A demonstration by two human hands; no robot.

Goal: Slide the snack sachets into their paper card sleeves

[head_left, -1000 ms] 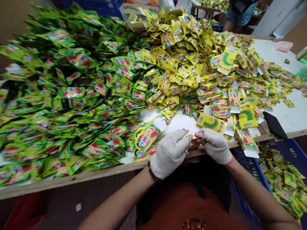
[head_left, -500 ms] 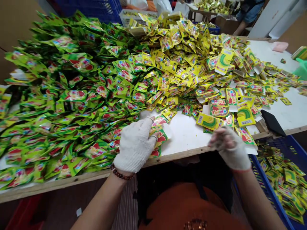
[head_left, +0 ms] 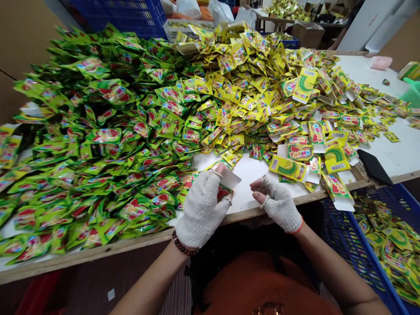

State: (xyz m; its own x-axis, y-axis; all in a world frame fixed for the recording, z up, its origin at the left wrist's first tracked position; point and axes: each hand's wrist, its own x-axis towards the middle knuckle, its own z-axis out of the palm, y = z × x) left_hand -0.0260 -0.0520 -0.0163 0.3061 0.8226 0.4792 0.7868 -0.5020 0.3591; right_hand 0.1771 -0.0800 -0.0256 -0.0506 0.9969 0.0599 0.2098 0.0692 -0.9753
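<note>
A small carton [head_left: 225, 193] is being clamped between the thumb and fingers of the left hand [head_left: 204, 208], its white end flap [head_left: 232, 179] being pointed toward the right. Much of the carton is being hidden by the hand; whether it is being rested on the tabletop [head_left: 254, 168] cannot be told. The right hand [head_left: 278, 203] is being held apart from the left hand and the carton, over the front edge, its fingers being loosely curled and a gap being left between them and the thumb. On both hands, white gloves [head_left: 198, 212] are being worn, the fingertips being left bare. To the left, the tabletop is being covered by heaped green packets [head_left: 101, 135]; beyond the hands, yellow packets [head_left: 241, 89] are being supported in a mound. Just beyond the right hand, a yellow carton [head_left: 289, 169] is being borne by the tabletop.
</note>
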